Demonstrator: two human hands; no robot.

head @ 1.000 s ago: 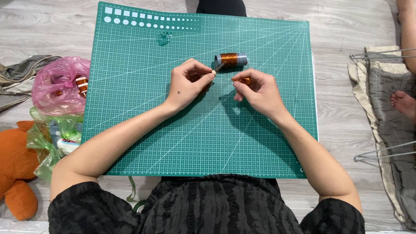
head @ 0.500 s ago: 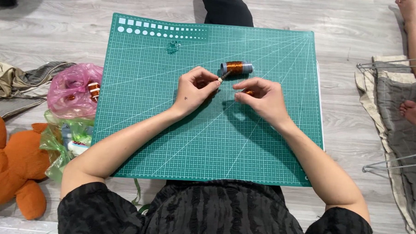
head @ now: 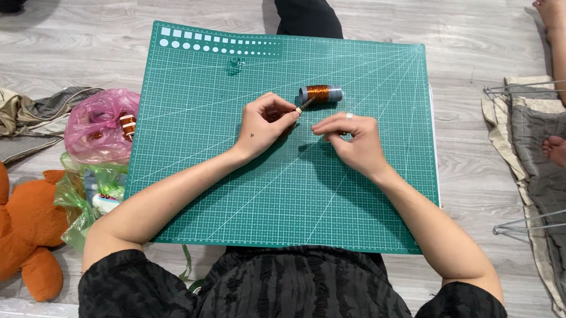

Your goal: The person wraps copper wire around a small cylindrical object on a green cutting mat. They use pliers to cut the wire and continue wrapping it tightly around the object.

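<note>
Around the green gridded cutting mat (head: 281, 196) on the grey wood-plank floor (head: 80, 45) I see a fair amount of clutter: off its left edge a pink plastic bag (head: 99, 124) holding another small copper-coloured spool, a green plastic bag (head: 87, 196) below it, an orange plush toy (head: 14, 228) near the lower left, and crumpled beige cloth (head: 27, 109) further left. To the right, well apart from the mat, lies a grey padded cloth (head: 540, 162) with wire hangers and another person's bare feet. Nothing stands between my hands and the spool.

The small spool of copper-coloured wire (head: 321, 93) lies on its side in the upper middle of the mat, its long axis running roughly left to right, parallel to the far edge. My left hand (head: 265, 122) is closed, thumb and fingertips pinching a short thin dark piece whose tip points up and right toward the spool — almost touching it. My right hand (head: 352, 142) is curled shut just right of the left; I cannot tell what, if anything, it pinches.

Compared with a second ago, the two hands sit slightly lower and closer together, and the right hand has moved off the spool's side — the spool itself lies the same way.
</note>
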